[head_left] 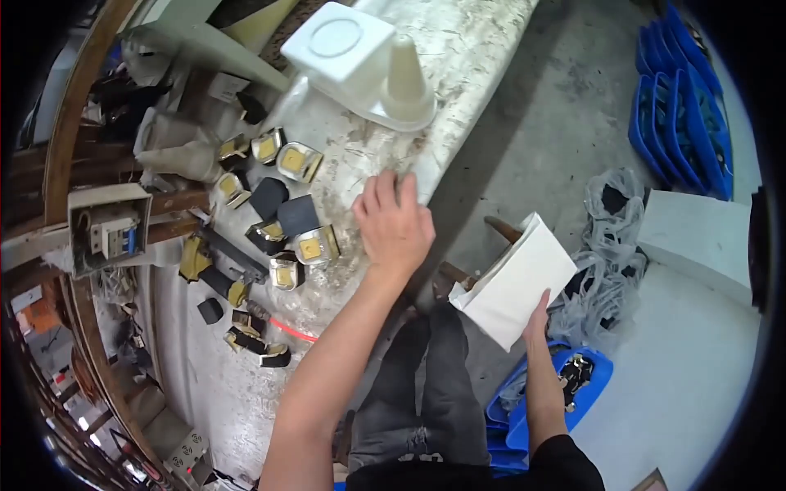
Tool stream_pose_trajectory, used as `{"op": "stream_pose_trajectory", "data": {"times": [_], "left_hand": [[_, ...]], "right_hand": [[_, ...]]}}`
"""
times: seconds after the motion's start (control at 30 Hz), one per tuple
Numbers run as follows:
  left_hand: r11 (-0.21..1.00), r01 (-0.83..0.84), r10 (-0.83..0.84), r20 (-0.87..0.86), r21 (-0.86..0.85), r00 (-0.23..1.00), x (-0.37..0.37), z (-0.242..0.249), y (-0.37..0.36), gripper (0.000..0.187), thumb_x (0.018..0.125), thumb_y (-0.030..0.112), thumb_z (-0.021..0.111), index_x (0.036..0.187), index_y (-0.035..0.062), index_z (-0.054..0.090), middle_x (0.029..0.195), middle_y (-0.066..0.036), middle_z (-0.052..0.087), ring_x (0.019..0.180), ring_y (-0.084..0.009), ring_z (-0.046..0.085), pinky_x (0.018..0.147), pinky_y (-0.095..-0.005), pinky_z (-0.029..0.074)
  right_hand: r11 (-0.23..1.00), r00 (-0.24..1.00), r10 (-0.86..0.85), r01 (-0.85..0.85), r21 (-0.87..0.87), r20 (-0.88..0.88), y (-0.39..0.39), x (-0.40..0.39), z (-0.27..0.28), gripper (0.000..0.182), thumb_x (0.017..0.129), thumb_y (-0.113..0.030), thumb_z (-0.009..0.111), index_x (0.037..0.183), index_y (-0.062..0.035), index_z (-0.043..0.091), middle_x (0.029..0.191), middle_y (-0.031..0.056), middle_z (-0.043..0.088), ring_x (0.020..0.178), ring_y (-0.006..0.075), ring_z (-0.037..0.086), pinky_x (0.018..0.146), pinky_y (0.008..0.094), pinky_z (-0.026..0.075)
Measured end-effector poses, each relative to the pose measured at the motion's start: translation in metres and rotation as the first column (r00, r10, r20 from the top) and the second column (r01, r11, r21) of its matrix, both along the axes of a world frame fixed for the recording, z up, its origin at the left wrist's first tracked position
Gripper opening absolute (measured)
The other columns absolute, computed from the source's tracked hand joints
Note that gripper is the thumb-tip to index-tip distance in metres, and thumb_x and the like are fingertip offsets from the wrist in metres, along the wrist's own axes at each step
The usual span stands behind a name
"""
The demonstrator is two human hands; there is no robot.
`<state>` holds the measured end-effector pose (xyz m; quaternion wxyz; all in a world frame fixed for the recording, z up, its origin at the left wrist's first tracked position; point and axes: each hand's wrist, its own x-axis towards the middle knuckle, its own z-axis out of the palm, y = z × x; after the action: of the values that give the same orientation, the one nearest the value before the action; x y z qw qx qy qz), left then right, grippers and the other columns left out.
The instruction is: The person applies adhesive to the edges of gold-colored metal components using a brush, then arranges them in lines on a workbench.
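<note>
My left hand rests palm down at the edge of the workbench, its fingers slightly bent and apart, with nothing visible in them. Left of it lie several small curved metal-and-black pieces with yellow pads, and two dark flat-faced pieces. My right hand grips the lower right edge of a white box-shaped block, tilted over the floor beside my legs. The fingers under the block are hidden.
A white plastic container and a cone-shaped nozzle bottle stand on the far bench. Blue bins are at upper right, another blue bin at lower right. Clear plastic bags lie beside a white surface.
</note>
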<state>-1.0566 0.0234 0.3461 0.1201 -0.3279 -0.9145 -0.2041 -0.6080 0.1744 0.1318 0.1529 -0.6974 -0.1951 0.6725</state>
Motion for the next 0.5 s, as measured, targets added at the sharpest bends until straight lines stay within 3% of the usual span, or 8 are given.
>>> {"op": "stream_pose_trajectory", "data": {"times": [0.1,0.3,0.37,0.43,0.5], "left_hand": [[0.999,0.033,-0.033,-0.018,0.033,0.999,-0.009,-0.001,0.002,0.051,0.071,0.013,0.066,0.121,0.0062,0.058,0.128,-0.018,0.051,0.116,-0.0347,0.048,0.099,-0.0437,0.036],[0.997,0.023,-0.022,-0.004,0.067,1.0,-0.012,0.003,0.001,0.05,0.071,0.01,0.065,0.121,0.0063,0.06,0.128,-0.017,0.052,0.116,-0.035,0.049,0.098,-0.0442,0.037],[0.993,0.027,-0.033,0.051,0.111,0.998,-0.013,0.006,0.003,0.051,0.071,0.008,0.064,0.121,0.0058,0.059,0.129,-0.017,0.052,0.117,-0.0354,0.049,0.099,-0.0447,0.037],[0.987,0.028,-0.044,0.1,0.161,0.994,-0.015,0.015,0.003,0.051,0.071,0.006,0.064,0.122,0.0053,0.059,0.13,-0.017,0.051,0.118,-0.0359,0.048,0.1,-0.0452,0.037],[0.963,0.071,-0.139,0.251,0.261,0.958,-0.017,0.029,-0.009,0.046,0.073,0.004,0.064,0.118,0.0038,0.061,0.135,-0.018,0.05,0.124,-0.038,0.046,0.103,-0.0474,0.037]], "right_hand": [[0.996,0.986,0.006,-0.02,0.087,0.168,-0.031,-0.038,0.016,0.099,0.09,-0.077,0.051,0.139,0.0096,0.05,0.131,0.0229,0.063,0.112,0.0311,0.067,0.096,0.0388,0.056],[0.999,0.974,0.043,-0.045,0.004,0.221,-0.044,-0.005,0.011,0.09,0.091,-0.066,0.06,0.138,0.0099,0.05,0.13,0.024,0.063,0.111,0.0344,0.067,0.097,0.0392,0.054],[0.89,0.779,0.269,-0.426,0.163,0.566,-0.039,-0.001,0.016,0.083,0.09,-0.056,0.065,0.137,0.0102,0.051,0.129,0.0247,0.063,0.11,0.0365,0.066,0.098,0.0396,0.053],[0.631,0.429,0.289,-0.757,0.166,0.856,-0.021,-0.016,0.027,0.077,0.089,-0.047,0.07,0.137,0.0104,0.051,0.127,0.0255,0.063,0.11,0.0387,0.066,0.098,0.04,0.052],[0.524,0.394,0.279,-0.827,0.205,0.875,0.01,-0.058,0.037,0.075,0.088,-0.043,0.071,0.136,0.0099,0.051,0.127,0.0254,0.063,0.108,0.0394,0.066,0.098,0.0399,0.052]]}}
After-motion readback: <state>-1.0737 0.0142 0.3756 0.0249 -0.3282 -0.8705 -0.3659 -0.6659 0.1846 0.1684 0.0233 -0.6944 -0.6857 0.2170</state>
